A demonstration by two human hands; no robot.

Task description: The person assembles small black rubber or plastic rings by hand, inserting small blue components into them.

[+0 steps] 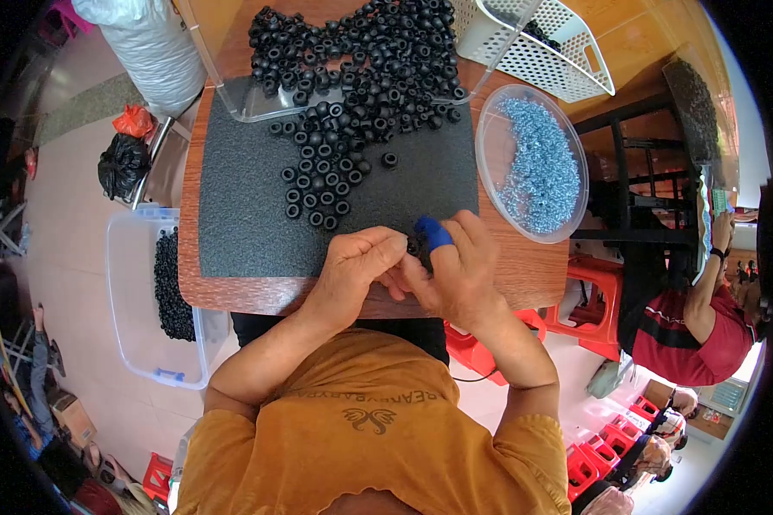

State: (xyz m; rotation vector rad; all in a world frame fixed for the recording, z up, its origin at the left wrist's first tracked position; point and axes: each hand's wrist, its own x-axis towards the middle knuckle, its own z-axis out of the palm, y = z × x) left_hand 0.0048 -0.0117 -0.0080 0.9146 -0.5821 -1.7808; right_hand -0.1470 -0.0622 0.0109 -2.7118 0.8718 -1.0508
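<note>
Close together over the front edge of the grey mat (240, 189), my two hands meet fingertip to fingertip. My left hand (352, 270) is closed in a pinch, and whatever its fingertips hold is hidden. My right hand (464, 266) is also closed, with a blue cover (434, 232) on one finger. A small black ring-shaped part (413, 245) shows partly between its thumb and fingers. Beyond the hands, many loose black ring-shaped parts (326, 176) spread over the mat, and one part (390, 160) lies a little apart.
More black parts fill a clear tray (258, 116) at the back. Right of the mat stands a round clear tub (483, 159) of small blue pieces. A white perforated basket (567, 60) is behind it. Left of the table (193, 232) sits a clear bin (133, 318). A co-worker (696, 326) sits at right.
</note>
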